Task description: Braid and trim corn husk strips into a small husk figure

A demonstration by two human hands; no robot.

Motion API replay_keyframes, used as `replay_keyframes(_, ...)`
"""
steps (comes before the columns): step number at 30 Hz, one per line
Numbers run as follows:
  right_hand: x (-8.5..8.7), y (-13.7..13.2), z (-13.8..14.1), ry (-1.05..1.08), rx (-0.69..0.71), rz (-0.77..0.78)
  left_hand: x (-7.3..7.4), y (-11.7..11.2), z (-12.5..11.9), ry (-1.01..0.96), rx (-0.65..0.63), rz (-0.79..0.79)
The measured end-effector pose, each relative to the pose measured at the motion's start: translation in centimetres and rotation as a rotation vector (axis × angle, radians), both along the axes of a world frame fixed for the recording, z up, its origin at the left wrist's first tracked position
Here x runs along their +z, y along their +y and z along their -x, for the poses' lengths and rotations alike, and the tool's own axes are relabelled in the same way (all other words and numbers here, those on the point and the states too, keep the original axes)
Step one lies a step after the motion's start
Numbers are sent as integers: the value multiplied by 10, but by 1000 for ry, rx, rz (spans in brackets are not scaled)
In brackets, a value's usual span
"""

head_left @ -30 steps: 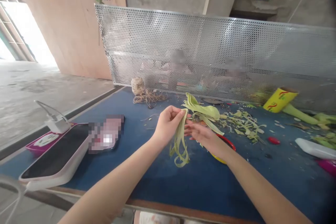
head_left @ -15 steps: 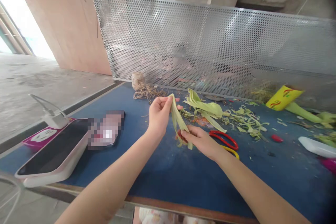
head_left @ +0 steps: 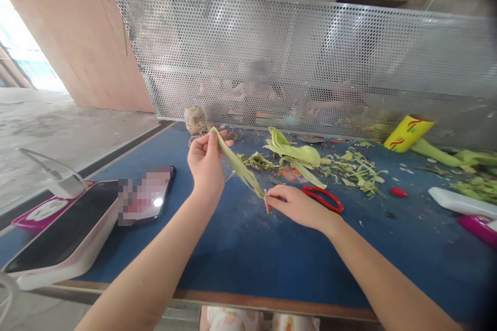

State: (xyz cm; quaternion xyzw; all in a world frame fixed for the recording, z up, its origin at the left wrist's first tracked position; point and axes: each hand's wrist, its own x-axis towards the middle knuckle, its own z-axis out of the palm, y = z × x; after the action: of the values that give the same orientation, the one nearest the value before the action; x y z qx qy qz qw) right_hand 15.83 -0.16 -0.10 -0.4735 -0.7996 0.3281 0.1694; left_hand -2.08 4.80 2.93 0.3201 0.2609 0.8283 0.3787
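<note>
A long pale green leaf strip (head_left: 237, 166) is stretched taut between both hands above the blue table (head_left: 272, 258). My left hand (head_left: 205, 165) pinches its upper end, raised near the far left of the table. My right hand (head_left: 295, 207) pinches its lower end, low over the table. Red-handled scissors (head_left: 324, 197) lie just behind my right hand. A heap of green leaves and trimmings (head_left: 310, 163) lies beyond them.
A perforated metal screen (head_left: 310, 62) walls the table's far side. A ball of twine (head_left: 196, 121) sits at the back left. A phone (head_left: 145, 196) and a white device (head_left: 66, 238) lie at left. A yellow roll (head_left: 407, 132), green stalks and a white tool (head_left: 462, 204) are at right.
My left hand rose and moved left with the strip's top end. My right hand slid down to the strip's lower end and pulled it straight; before, it hung in loose loops.
</note>
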Motion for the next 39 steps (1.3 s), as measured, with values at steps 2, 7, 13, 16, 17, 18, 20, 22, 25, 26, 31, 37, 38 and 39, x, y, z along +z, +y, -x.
replay_keyframes(2,-2,1,-6,-46,-17,-22,0,2,3,1,28,-39)
replay_keyframes(7,7,7,-23,39,-147,-97,-1,0,2,87,34,-75)
replay_keyframes(13,27,-3,-8,380,-240,-402,1,-15,-10,187,-12,-71)
replay_keyframes(16,27,-11,8,387,-156,-402,2,-19,-14,235,-15,-76)
replay_keyframes(17,26,-12,12,371,-127,-365,2,-20,-15,248,-21,-80)
replay_keyframes(18,24,-13,16,355,-103,-327,1,-21,-16,260,-29,-81)
replay_keyframes(20,19,-12,21,322,-72,-270,0,-23,-17,273,-43,-80)
replay_keyframes(22,14,-11,23,279,-61,-259,0,-23,-18,276,-55,-81)
replay_keyframes(25,11,-10,20,77,-82,-287,0,-24,-18,261,-68,-89)
replay_keyframes(26,10,-10,18,-30,-97,-300,0,-24,-17,254,-71,-86)
replay_keyframes(31,7,-2,-4,-375,-133,-258,6,-24,-14,218,-50,-52)
replay_keyframes(37,23,3,-19,-88,-243,-255,5,-25,-16,254,-46,-84)
replay_keyframes(38,25,0,-15,52,-217,-249,4,-25,-17,267,-56,-88)
replay_keyframes(39,27,-3,-8,167,-149,-223,3,-25,-18,278,-66,-89)
